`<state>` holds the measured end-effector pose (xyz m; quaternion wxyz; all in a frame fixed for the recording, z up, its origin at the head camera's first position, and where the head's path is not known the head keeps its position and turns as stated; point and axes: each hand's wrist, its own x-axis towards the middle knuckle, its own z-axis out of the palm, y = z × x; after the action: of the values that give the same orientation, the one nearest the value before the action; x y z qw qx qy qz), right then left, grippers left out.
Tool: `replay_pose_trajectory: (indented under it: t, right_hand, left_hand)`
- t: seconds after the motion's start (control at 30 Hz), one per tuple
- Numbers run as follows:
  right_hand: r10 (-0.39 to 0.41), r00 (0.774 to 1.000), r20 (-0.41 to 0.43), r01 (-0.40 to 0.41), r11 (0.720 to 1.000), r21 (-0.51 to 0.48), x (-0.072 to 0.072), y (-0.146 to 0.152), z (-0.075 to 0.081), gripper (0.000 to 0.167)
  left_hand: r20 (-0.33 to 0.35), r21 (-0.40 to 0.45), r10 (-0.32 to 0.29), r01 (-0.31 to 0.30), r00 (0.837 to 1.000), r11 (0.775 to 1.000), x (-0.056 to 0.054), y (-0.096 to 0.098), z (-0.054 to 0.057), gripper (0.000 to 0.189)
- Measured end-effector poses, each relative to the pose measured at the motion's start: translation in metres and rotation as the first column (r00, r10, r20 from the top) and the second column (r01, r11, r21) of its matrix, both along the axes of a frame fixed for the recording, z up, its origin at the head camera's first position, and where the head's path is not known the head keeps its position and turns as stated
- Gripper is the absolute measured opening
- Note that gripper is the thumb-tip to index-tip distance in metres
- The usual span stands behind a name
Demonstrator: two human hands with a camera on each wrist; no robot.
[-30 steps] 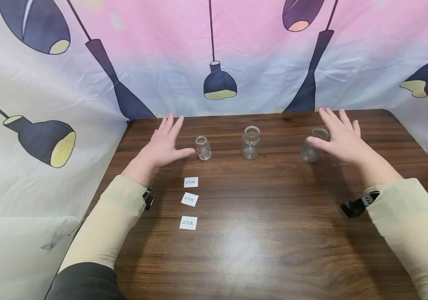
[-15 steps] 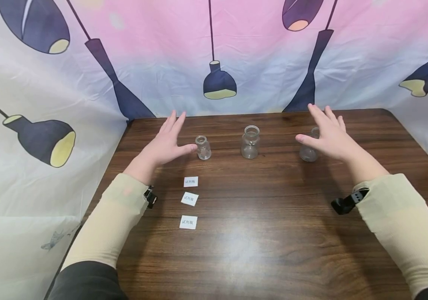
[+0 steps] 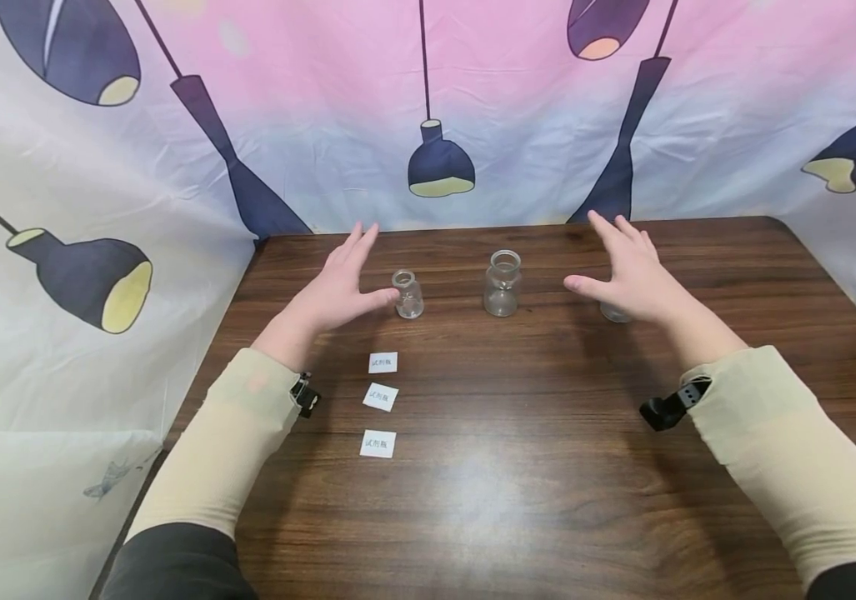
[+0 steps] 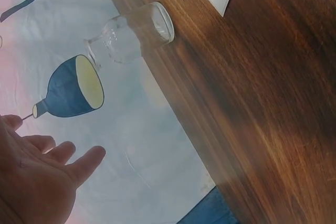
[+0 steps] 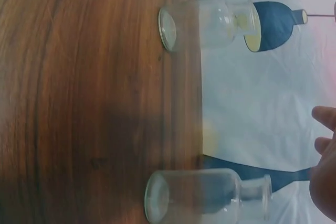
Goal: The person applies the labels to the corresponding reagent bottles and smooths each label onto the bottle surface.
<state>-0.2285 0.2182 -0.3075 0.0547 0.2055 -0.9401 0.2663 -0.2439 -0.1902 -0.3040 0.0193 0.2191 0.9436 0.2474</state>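
Three clear glass bottles stand upright in a row toward the back of a wooden table. My left hand (image 3: 333, 287), fingers spread, is beside the small bottle (image 3: 409, 298); its thumb tip overlaps the glass in the head view, but the left wrist view has that bottle (image 4: 123, 35) apart from the fingers. The middle bottle (image 3: 502, 292) stands between both hands. Hovering over the right bottle (image 3: 614, 314), my right hand (image 3: 630, 275) hides most of it, holding nothing. In the right wrist view the middle bottle (image 5: 205, 24) and right bottle (image 5: 197, 198) show whole or nearly so.
Three white paper cards with printed characters, the back one (image 3: 382, 362), the middle one (image 3: 381, 397) and the front one (image 3: 378, 444), lie in a column on the table (image 3: 548, 467). A printed cloth (image 3: 322, 150) hangs behind the table's back edge.
My right hand has moved left from the right side, now covering more of the right bottle. My left hand has shifted slightly right. Bottles and cards stay put.
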Motion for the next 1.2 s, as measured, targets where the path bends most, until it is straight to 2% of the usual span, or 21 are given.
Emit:
replay_pose_trajectory:
  t: [0.5,0.8,1.0,1.2]
  right_hand:
    - [0.053,0.999,0.012,-0.052,0.997,-0.055,-0.004,-0.021,-0.014,0.091]
    - [0.069,0.997,0.035,-0.066,0.994,-0.089,-0.004,-0.032,-0.021,0.088]
    - [0.073,0.997,0.028,-0.069,0.991,-0.119,-0.002,-0.038,-0.025,0.085]
    - [0.067,0.996,0.052,-0.059,0.988,-0.146,0.0,-0.041,-0.031,0.084]
  left_hand:
    - [0.005,0.046,-0.024,0.024,1.0,0.999,0.0,-0.001,-0.012,0.094]
    - [0.049,0.103,0.027,-0.032,0.998,0.994,0.005,-0.001,-0.015,0.092]
    - [0.075,0.174,0.059,-0.072,0.995,0.982,0.01,-0.001,-0.02,0.089]
    - [0.095,0.185,0.056,-0.073,0.994,0.98,0.013,-0.003,-0.028,0.086]
